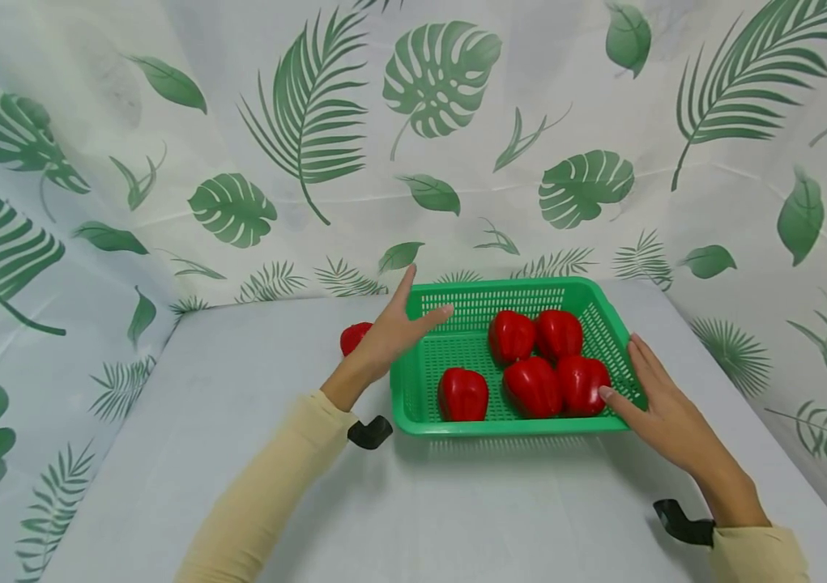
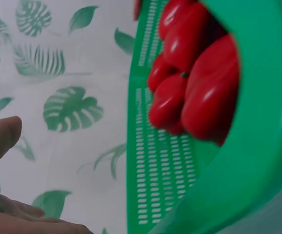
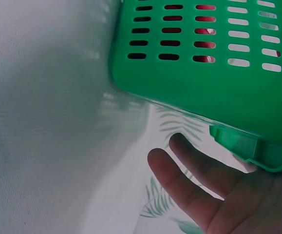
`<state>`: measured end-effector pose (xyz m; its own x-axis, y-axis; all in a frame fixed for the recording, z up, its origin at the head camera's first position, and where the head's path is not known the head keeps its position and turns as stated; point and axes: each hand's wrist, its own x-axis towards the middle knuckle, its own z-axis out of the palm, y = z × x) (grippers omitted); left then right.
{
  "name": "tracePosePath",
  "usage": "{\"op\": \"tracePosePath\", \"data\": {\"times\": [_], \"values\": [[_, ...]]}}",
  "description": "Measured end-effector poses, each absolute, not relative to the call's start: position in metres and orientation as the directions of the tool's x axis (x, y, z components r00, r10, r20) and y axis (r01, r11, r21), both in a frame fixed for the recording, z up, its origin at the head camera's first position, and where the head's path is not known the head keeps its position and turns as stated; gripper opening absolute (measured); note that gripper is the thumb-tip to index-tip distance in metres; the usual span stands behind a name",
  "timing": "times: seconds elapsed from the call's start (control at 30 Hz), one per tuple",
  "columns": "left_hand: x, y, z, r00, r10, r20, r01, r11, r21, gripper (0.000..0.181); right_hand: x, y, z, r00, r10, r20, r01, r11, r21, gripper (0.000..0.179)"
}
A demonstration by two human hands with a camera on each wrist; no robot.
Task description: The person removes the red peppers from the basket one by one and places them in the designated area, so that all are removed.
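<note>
A green plastic basket [image 1: 508, 429] holds several red bell peppers [image 1: 533, 387], most of them grouped on its right side. One more red bell pepper [image 1: 355, 336] lies on the table left of the basket, partly hidden behind my left hand [image 1: 393, 330]. That hand is over the basket's left rim with thumb and forefinger spread, gripping nothing. In the left wrist view its fingers are apart from the basket wall. At the basket's right end, my right hand [image 1: 664, 413] has its thumb at the rim and its fingers extended along the outside; firm contact is hard to tell.
A white table [image 1: 238, 405] carries the basket. Behind and at both sides hangs a white cloth [image 1: 493, 162] printed with green leaves. Dark curved pieces [image 1: 369, 433] are on both wrists, next to the pale yellow sleeves [image 1: 274, 486].
</note>
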<state>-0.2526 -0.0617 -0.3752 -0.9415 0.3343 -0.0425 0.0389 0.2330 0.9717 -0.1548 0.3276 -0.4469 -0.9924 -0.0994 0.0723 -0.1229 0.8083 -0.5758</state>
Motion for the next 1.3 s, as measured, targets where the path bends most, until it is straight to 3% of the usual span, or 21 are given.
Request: {"op": "tracePosePath", "data": {"times": [0.33,1.1,1.3], "values": [[-0.233,-0.038,-0.389,-0.906,0.405,-0.124,0.050,0.392,0.918,0.100,-0.154,0.329,-0.448,-0.992,-0.100,0.078,-0.127,0.814,-0.566,0.096],[-0.221,-0.017,-0.428,-0.809,0.492,-0.322,-0.009,0.537,0.843,0.104,-0.150,0.327,-0.453,-0.990,-0.098,0.100,-0.139,0.791,-0.596,0.094],[-0.219,-0.014,-0.429,-0.821,0.477,-0.314,-0.015,0.532,0.847,0.085,-0.152,0.329,-0.452,-0.989,-0.099,0.114,-0.148,0.792,-0.592,0.093]]}}
